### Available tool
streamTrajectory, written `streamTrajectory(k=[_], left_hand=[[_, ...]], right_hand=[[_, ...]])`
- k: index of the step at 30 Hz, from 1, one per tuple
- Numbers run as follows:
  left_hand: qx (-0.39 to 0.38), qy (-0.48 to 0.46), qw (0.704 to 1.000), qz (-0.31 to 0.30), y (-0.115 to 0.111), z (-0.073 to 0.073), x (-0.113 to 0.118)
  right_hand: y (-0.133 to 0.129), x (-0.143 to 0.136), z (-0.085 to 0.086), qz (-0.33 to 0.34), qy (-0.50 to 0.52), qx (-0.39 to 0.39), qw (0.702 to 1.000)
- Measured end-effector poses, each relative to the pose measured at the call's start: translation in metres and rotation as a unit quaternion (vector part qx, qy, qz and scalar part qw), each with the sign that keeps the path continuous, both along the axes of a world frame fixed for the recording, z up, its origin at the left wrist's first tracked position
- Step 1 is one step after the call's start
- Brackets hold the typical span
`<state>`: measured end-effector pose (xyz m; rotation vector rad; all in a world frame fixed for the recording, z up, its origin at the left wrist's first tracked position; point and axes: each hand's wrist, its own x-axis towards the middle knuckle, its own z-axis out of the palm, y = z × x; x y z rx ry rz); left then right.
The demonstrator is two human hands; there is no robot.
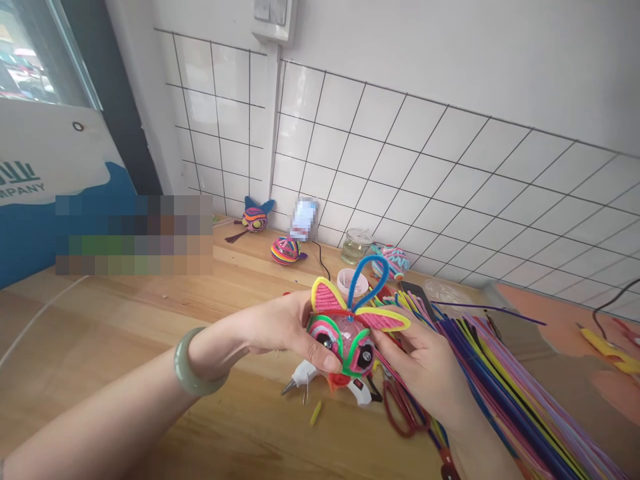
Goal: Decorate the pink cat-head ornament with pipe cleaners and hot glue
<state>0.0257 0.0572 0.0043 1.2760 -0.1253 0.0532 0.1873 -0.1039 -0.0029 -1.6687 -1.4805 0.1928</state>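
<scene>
Between my two hands is a round pipe-cleaner animal ornament (347, 340), raised above the wooden table. It has pink ears edged in yellow, dark eyes ringed in green, and a blue loop (367, 277) standing on top. My left hand (287, 330) grips its left side, the thumb lying across the front under one eye. At the other side my right hand (420, 353) holds it, fingers near the right ear and partly hidden. Below the ornament lie a white glue gun (301, 375), partly covered, a short yellow piece (315, 413) and red-handled scissors (400, 410).
Many coloured pipe cleaners (505, 373) spread over the right side. Along the tiled wall stand finished-looking ornaments (255, 217), a striped ball (286, 251), a phone (304, 219), a glass jar (356, 247) and a small pink bowl (351, 283). A yellow tool (610, 350) lies far right.
</scene>
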Motion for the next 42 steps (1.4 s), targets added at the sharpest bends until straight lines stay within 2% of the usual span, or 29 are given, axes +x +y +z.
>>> streamTrajectory(k=[15,42], left_hand=[[-0.017,0.030,0.999,0.005,-0.0007,-0.0014,-0.0013],[0.002,0.021,1.000,-0.005,0.0008,-0.0017,-0.0003]], right_hand=[[0.0007,-0.0002,0.0003,0.007,-0.001,0.004,1.000],[0.0028,-0.0012,0.0009,-0.005,-0.011,-0.004,1.000]])
